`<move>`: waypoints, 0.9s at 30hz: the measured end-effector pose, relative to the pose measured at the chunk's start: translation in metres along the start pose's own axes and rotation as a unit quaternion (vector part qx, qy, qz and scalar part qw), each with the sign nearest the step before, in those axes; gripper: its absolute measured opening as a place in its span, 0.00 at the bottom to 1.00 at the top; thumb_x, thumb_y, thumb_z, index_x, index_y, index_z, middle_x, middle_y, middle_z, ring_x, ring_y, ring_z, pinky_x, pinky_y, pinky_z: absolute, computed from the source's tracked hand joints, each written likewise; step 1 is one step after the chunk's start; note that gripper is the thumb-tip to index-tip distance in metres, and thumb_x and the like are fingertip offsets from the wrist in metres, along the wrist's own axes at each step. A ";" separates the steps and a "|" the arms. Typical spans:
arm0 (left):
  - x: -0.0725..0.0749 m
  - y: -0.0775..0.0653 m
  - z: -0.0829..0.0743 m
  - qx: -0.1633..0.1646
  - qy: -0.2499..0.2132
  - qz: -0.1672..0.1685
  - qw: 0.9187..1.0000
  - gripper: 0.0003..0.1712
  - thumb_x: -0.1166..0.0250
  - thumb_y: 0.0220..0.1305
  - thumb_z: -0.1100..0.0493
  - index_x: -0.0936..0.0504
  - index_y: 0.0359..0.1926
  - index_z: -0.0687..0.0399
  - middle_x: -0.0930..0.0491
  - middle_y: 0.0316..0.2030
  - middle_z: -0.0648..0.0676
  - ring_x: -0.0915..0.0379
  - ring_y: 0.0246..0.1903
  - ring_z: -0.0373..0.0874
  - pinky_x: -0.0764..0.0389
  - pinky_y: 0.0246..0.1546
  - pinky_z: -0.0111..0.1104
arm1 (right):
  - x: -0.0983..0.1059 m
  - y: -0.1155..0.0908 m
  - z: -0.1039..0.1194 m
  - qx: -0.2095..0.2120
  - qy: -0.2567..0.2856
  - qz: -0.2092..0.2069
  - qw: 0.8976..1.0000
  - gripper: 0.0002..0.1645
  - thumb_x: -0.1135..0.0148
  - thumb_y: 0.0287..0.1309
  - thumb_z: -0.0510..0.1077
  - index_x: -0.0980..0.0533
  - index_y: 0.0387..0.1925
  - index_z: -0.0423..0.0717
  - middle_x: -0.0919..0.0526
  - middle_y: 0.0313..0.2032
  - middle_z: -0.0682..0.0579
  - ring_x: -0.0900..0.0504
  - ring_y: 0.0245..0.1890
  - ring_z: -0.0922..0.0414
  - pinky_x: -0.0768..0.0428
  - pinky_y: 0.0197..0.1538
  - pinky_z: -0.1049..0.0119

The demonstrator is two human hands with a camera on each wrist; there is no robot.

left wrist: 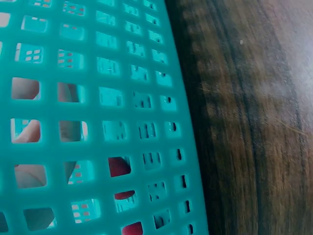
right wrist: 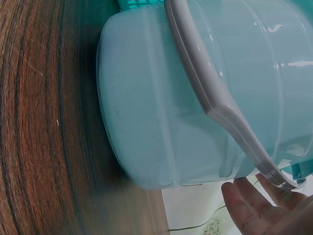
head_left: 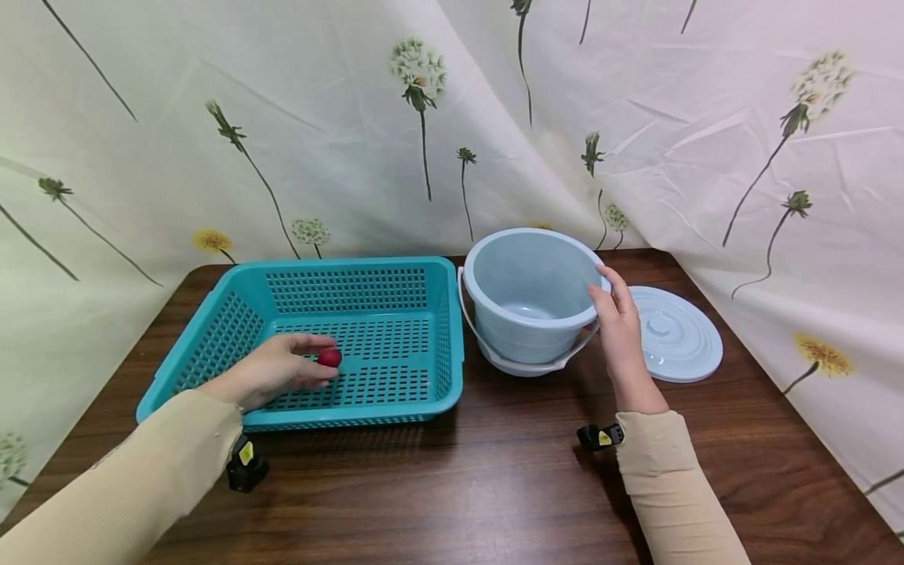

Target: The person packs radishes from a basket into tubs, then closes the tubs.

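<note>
Red ball [head_left: 329, 358] pinched in left hand [head_left: 282, 369], inside basket [head_left: 353, 414].

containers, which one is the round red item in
The teal perforated basket: the left hand pinches the red item inside it; none shows in the blue bucket.

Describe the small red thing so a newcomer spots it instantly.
Find the teal basket, left of the pale blue bucket. Inside the basket, the left hand pinches the small red thing. Its deep red stands out from all that teal mesh.
</note>
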State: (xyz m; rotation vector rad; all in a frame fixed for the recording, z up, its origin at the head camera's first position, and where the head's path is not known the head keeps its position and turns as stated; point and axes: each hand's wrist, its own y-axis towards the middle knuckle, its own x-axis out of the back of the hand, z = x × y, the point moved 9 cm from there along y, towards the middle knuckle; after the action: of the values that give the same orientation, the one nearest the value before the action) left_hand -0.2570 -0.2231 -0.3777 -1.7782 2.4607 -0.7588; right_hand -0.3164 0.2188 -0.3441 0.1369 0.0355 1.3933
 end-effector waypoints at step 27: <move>0.011 -0.023 -0.046 -0.065 0.010 -0.045 0.997 0.40 0.37 0.68 0.44 0.38 0.72 0.60 0.20 0.52 0.43 0.19 0.46 0.36 0.15 0.46 0.30 | 0.001 0.001 -0.002 0.006 0.000 -0.005 1.000 0.29 0.52 0.72 0.54 0.37 0.72 0.58 0.36 0.71 0.51 0.31 0.61 0.50 0.29 0.53 0.66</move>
State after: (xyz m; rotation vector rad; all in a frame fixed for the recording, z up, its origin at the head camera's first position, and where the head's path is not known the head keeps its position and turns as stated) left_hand -0.2538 -0.2208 -0.3252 -1.9463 2.5117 -0.6367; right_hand -0.3177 0.2201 -0.3463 0.1467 0.0445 1.3824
